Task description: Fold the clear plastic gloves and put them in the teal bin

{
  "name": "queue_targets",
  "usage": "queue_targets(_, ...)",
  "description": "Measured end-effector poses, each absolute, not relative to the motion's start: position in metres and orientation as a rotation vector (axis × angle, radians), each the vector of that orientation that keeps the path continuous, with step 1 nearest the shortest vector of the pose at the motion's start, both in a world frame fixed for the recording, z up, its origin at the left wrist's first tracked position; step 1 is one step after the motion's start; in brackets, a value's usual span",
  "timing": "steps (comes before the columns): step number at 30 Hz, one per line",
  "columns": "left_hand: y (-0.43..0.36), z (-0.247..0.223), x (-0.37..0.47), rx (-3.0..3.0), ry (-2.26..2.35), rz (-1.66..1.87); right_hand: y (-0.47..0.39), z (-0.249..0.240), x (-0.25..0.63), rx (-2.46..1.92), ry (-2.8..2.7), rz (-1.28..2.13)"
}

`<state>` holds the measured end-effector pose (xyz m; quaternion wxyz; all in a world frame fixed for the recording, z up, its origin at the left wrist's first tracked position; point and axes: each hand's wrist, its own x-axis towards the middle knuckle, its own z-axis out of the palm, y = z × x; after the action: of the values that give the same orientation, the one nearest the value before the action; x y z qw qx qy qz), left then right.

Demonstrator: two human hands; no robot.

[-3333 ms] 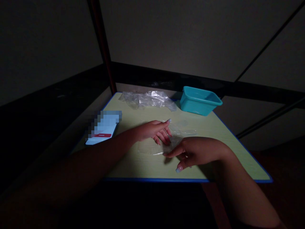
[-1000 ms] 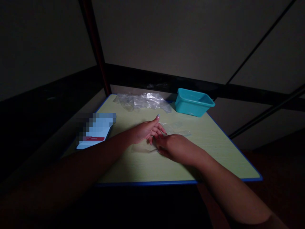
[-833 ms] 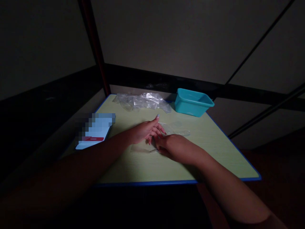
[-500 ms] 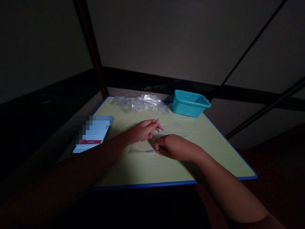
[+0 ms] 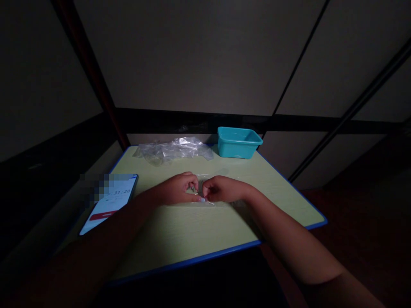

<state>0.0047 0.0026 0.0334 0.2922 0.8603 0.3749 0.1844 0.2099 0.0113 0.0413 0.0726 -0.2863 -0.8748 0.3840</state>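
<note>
Clear plastic film (image 5: 208,203) lies flat on the table (image 5: 180,233) beneath and between the 2 hands, thin and glossy, its outline hard to follow against the pale surface. The tabletop nearer than the hands is yellow-green with a faint grain, bordered by smooth blue edging (image 5: 192,261). The left hand (image 5: 180,188) is curled with its thumb reaching toward the right hand (image 5: 223,189), whose fingers are bent inward; the 2 hands' tips meet or nearly meet at the film's near edge, and whether either hand grips the film cannot be told. To the left of the left hand, a flat phone (image 5: 120,192) shows a lit, partly pixelated screen with a red bar and digits ending in 20. Beyond the left hand lies crumpled clear plastic (image 5: 175,150), creased and shiny. Beyond the right hand stands 1 teal basin (image 5: 237,148), upright, rectangular and smooth, with rounded corners and a rolled rim; its floor is hidden, so its contents cannot be told. Farthest off, a dim panelled wall (image 5: 192,64) carries a dark band.
</note>
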Motion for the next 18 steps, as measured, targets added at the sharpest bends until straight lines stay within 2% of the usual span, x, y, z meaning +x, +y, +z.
queue_targets(10,0.0064,0.0356,-0.0001,1.988,0.951,0.272,0.0171,0.0389,0.2119,-0.865,-2.586,1.226)
queue_targets(18,0.0104,0.0377,-0.0047,1.979,0.962,0.33,0.0146,0.0448,0.2131,-0.941,-2.537,1.213)
